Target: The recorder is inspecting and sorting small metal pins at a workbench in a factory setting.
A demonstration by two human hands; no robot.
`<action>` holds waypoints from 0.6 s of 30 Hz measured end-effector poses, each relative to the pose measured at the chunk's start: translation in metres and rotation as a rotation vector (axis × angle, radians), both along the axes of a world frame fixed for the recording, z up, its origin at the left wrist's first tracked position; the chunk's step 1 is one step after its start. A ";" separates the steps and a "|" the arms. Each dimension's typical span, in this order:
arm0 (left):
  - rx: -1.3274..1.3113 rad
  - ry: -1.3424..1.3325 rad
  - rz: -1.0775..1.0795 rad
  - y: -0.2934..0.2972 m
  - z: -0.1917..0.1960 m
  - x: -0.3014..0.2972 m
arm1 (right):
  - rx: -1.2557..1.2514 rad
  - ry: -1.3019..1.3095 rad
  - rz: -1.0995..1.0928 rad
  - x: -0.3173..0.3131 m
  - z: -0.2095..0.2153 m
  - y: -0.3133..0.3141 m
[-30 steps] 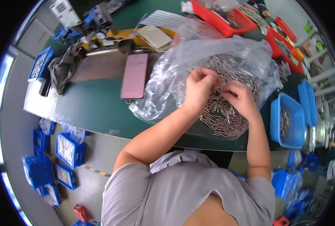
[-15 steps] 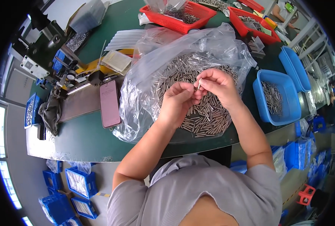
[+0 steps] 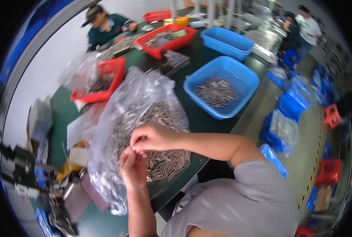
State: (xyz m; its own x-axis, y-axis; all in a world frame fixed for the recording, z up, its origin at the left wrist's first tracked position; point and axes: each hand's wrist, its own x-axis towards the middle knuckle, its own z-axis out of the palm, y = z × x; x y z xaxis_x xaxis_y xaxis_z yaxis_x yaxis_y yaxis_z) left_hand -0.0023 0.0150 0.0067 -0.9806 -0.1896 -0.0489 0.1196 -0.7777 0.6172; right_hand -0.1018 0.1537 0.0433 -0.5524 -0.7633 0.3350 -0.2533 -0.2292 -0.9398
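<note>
My left hand (image 3: 133,168) and my right hand (image 3: 154,137) meet fingertip to fingertip over an opened clear plastic bag (image 3: 104,158). Inside the bag lies a heap of small metal pins (image 3: 166,168), grey and brownish. My right thumb and finger are pinched at the meeting point on what looks like one such pin, mostly covered and blurred. The left fingers are curled closed just below, and whatever they hold is hidden.
Right of the bag stands a blue tub (image 3: 191,89) with pins, and behind it another blue tub (image 3: 239,51). Red baskets (image 3: 114,93) of parts sit farther back. A bench machine (image 3: 23,166) is at the left. A co-worker (image 3: 110,29) sits across the table.
The view has swung to the right, so the bag and hands now appear farther left. Both hands stay together over the pins. A co-worker has come into view.
</note>
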 end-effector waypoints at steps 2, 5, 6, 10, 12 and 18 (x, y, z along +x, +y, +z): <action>-0.075 0.065 -0.054 -0.003 -0.001 -0.001 | 0.016 0.110 -0.099 0.001 -0.001 -0.002; -0.305 -0.053 0.084 0.006 0.001 -0.004 | 0.196 0.345 -0.223 -0.005 -0.001 0.006; -0.311 -0.023 0.072 0.007 0.001 -0.006 | 0.191 0.351 -0.222 -0.006 -0.003 0.007; -0.325 0.020 0.075 0.004 0.002 -0.008 | 0.139 0.319 -0.232 -0.005 -0.006 0.006; -0.326 0.023 0.092 0.003 0.003 -0.006 | 0.056 0.161 -0.247 -0.007 -0.009 0.003; -0.271 -0.054 0.247 0.005 0.006 -0.003 | -0.262 -0.923 -0.088 -0.033 -0.007 0.007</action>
